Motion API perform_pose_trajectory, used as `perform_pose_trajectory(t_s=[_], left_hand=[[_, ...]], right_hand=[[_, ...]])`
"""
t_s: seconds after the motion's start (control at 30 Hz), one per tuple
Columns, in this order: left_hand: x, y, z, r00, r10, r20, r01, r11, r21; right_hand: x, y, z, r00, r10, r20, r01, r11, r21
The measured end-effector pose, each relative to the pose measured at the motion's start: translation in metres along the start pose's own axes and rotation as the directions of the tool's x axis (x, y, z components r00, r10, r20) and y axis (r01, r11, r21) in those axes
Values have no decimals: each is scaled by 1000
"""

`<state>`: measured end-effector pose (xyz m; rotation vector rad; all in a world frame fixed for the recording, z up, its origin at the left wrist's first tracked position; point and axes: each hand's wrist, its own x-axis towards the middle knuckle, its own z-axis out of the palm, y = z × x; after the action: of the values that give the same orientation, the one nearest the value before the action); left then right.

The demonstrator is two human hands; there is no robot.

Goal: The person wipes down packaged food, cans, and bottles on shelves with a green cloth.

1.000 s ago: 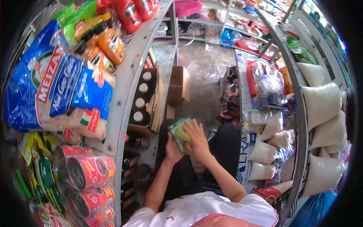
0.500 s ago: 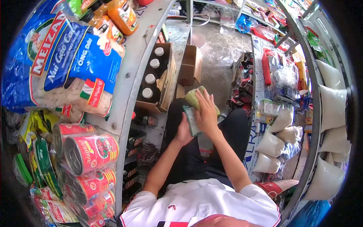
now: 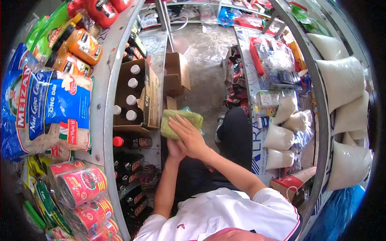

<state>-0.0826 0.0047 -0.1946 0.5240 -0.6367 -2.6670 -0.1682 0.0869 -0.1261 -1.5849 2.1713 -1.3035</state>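
A folded light-green cloth (image 3: 166,127) is spread under my right hand (image 3: 188,135), whose fingers lie over it and press it down. My left hand (image 3: 175,150) is below the cloth, its fingers mostly hidden. It supports a flat green packet (image 3: 186,109), of which only a teal edge peeks out behind the cloth; its kind cannot be made out. Both hands are close together above my lap, left of my raised knee (image 3: 237,124).
A carton of white-capped dark bottles (image 3: 150,104) stands left of the hands, with more dark bottles (image 3: 126,166) below. Red cans (image 3: 82,186) and a blue pasta bag (image 3: 68,102) line the left shelf. White filled bags (image 3: 345,80) sit on the right, beyond a metal rail (image 3: 317,120).
Both hands, with cloth and packet, have moved left and lower in view. The cloth now covers most of the packet, which showed its face earlier. The view has turned right.
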Motion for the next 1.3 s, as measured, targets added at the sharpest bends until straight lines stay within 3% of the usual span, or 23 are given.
perform_pose_trajectory(t_s=[0.03,0.07,0.17,0.33,0.43,0.5,0.53,0.7,0.77,0.8,0.83,0.87,0.9,0.93,1.03,1.17,1.23,1.3], left_hand=[[-2,5,11,1000,-13,-6,13,1000,-2],[-4,13,18,984,-168,55,174,976,-129],[-5,16,16,983,-177,56,185,954,-236],[-2,14,21,993,-87,75,96,988,-122],[2,8,-4,986,-165,12,165,980,-109],[17,-4,-34,886,-29,462,248,873,-420],[18,-7,-37,959,-152,239,221,929,-295],[2,1,-13,990,22,143,1,988,-156],[0,6,-1,998,41,-37,-42,999,-29],[-6,18,18,993,-117,14,117,977,-178],[-4,19,19,994,-109,7,108,978,-180],[-1,19,21,979,-139,146,171,956,-240],[-6,21,20,953,-139,269,219,930,-295],[-7,21,21,976,-163,144,187,967,-171],[-7,21,19,962,-183,202,197,979,-52],[0,12,18,949,-150,277,116,984,136],[-2,7,12,951,-129,282,97,987,125],[-2,2,5,943,-140,301,99,984,146]], right_hand=[[6,8,-1,999,-2,-36,3,1000,19],[10,16,-4,998,-9,-61,8,1000,-19],[4,31,-5,989,112,-101,-100,988,118],[-49,29,9,974,198,-107,-176,968,181],[-65,1,8,983,160,-94,-150,983,109],[-62,-16,10,997,73,-16,-71,992,102],[-55,-22,11,999,34,-11,-33,997,76],[-16,-3,8,1000,-7,-22,7,1000,-17],[-14,9,9,998,21,-59,-25,997,-79],[-15,16,11,998,15,-55,-19,997,-74],[-18,23,13,988,106,-110,-108,994,-21],[-20,22,11,968,198,-154,-194,980,37],[-25,17,12,975,186,-122,-181,982,53],[-33,12,9,975,177,-133,-171,984,51],[-45,10,3,981,150,-124,-146,988,45],[-54,29,-3,889,440,-126,-373,856,359],[-54,37,-19,814,570,-114,-488,777,397],[-58,53,-31,807,541,-236,-408,800,439]])
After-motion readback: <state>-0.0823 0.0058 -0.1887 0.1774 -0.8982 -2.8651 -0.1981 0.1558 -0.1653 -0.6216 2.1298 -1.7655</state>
